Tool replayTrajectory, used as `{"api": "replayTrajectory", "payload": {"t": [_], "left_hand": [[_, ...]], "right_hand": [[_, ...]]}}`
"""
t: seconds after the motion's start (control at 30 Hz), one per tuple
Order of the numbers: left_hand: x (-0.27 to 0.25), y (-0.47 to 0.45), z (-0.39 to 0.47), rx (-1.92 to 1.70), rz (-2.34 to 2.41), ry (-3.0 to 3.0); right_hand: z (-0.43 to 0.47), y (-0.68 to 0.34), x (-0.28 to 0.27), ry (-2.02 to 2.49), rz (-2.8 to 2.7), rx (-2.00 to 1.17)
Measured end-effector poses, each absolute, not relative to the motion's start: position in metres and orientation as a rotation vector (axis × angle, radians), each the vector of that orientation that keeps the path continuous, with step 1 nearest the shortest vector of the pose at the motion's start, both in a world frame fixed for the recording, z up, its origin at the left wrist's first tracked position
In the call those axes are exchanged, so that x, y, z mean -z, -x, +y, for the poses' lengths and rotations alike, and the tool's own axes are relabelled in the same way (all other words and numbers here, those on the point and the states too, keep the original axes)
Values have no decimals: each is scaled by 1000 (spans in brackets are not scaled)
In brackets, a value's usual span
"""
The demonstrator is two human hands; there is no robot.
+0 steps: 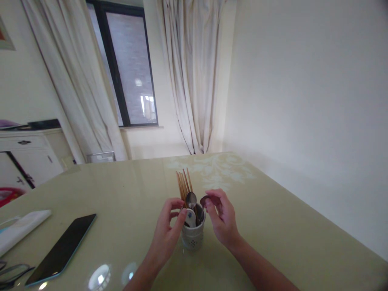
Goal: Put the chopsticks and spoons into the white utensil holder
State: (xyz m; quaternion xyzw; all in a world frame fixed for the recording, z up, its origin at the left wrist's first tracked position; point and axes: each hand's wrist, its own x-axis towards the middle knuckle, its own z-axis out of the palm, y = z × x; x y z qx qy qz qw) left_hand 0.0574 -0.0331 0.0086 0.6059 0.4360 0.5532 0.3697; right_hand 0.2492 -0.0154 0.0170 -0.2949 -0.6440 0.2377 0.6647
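A white cup-shaped utensil holder (193, 238) with small pierced holes stands upright on the table. In it are several wooden chopsticks (184, 184), a metal spoon (190, 199) with its bowl up, and a white ceramic spoon (190, 218) with a blue mark. My right hand (222, 218) pinches the bowl of another metal spoon (204, 200) at the holder's right rim; that spoon's handle points down into the holder. At the left rim is my left hand (169, 222), its thumb and fingers curled together beside the chopsticks. What lies between those fingertips is hidden.
A black tablet or large phone (63, 248) lies on the glossy table (127, 198) at the left, near a white device (24, 228) and eyeglasses (15, 275). A wall (309, 121) runs along the right edge. Curtains (194, 81) and a window stand behind.
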Motion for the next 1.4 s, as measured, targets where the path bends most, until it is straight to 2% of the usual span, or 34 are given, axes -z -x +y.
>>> {"api": "replayTrajectory", "payload": {"t": [0.2,0.3,0.47,0.67,0.9,1.4], "left_hand": [[-5,-59,-34,-1369,1088,-1433],[2,-53,-28,-1325,1007,-1456],[12,-40,-18,-1030,698,-1561],[24,-38,-16,-952,868,-1736],[48,-32,-4,-1000,1176,-1999],[70,-28,5,-1095,1383,-2057]], "right_hand": [[-15,-252,-26,725,-1540,-364],[-8,-256,-21,748,-1533,-498],[6,-265,-1,654,-1709,-849],[7,-255,14,564,-1906,-892],[18,-249,25,880,-1707,-727],[82,-362,28,1399,-1262,-199]]}}
